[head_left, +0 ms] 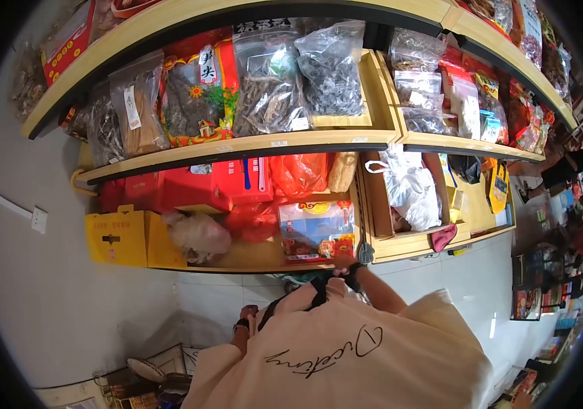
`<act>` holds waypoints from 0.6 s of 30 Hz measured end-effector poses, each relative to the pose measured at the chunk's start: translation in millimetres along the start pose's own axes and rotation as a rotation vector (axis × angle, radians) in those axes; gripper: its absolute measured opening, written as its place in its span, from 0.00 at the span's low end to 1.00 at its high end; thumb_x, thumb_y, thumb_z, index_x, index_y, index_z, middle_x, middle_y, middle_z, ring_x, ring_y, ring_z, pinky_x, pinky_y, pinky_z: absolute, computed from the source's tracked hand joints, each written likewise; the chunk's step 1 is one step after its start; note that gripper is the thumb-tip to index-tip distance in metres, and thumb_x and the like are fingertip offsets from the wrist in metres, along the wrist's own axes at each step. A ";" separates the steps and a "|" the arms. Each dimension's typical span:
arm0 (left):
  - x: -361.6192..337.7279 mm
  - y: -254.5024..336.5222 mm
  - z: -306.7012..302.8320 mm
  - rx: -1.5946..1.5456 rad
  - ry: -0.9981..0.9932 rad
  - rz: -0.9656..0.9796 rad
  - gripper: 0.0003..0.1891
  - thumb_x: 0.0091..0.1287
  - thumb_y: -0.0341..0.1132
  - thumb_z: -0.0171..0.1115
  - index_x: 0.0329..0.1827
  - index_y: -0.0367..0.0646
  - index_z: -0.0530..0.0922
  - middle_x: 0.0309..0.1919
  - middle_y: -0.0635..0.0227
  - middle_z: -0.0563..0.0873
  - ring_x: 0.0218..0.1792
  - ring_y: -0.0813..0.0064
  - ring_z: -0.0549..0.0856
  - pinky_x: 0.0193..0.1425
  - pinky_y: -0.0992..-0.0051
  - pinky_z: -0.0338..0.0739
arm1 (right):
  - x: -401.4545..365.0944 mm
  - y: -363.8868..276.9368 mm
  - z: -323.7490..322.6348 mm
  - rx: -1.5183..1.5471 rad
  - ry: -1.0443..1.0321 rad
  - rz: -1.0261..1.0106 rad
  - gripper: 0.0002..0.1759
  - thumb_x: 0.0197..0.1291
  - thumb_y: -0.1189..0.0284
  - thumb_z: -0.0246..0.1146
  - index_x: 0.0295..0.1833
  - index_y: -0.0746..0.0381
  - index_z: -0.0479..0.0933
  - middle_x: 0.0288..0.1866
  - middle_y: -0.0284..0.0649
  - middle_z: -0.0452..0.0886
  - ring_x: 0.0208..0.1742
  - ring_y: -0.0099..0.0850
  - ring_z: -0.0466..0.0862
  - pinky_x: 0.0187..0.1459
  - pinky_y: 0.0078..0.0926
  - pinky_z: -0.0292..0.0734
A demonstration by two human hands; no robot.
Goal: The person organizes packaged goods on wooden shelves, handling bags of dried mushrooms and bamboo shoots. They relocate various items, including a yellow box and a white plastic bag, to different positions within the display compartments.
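Observation:
My right hand (pixel 344 264) is at the front edge of the lower shelf, by the bottom right corner of a printed gift package (pixel 317 232). Its fingers look curled in, and whatever they may hold is too small to make out. A dark band circles that wrist. Just right of the hand hangs a dark paddle-shaped item (pixel 365 253). My left hand (pixel 248 312) is low in front of my body, below the shelf, with a dark band at the wrist. Its fingers are too small and shadowed to read. A black strap (pixel 319 293) lies between both arms.
The upper shelf (pixel 237 144) carries several bags of dried goods (pixel 332 71). Below stand a yellow carton (pixel 117 238), red boxes (pixel 196 187), a red plastic bag (pixel 298 174) and a cardboard box (pixel 373 204) holding a white bag (pixel 411 187). A wall is at left; more racks stand right.

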State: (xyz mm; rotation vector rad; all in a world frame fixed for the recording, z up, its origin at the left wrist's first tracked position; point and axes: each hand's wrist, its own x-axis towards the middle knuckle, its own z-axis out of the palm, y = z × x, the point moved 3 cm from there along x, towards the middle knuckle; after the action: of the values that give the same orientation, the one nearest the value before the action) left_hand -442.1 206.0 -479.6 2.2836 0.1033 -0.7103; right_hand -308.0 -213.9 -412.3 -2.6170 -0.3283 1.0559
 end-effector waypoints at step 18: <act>9.4 17.3 -4.4 0.394 -0.238 -0.038 0.16 0.59 0.42 0.48 0.38 0.41 0.79 0.43 0.53 0.80 0.46 0.55 0.78 0.48 0.63 0.72 | -16.2 13.8 46.8 -0.337 -0.079 -0.288 0.11 0.46 0.63 0.55 0.25 0.56 0.80 0.28 0.46 0.80 0.33 0.43 0.80 0.33 0.40 0.73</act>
State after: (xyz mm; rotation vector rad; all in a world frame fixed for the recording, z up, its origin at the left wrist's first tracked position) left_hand -427.4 195.1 -471.1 2.5482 -0.1164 -1.0962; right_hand -350.9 -223.0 -439.0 -2.7000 -0.9445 1.0822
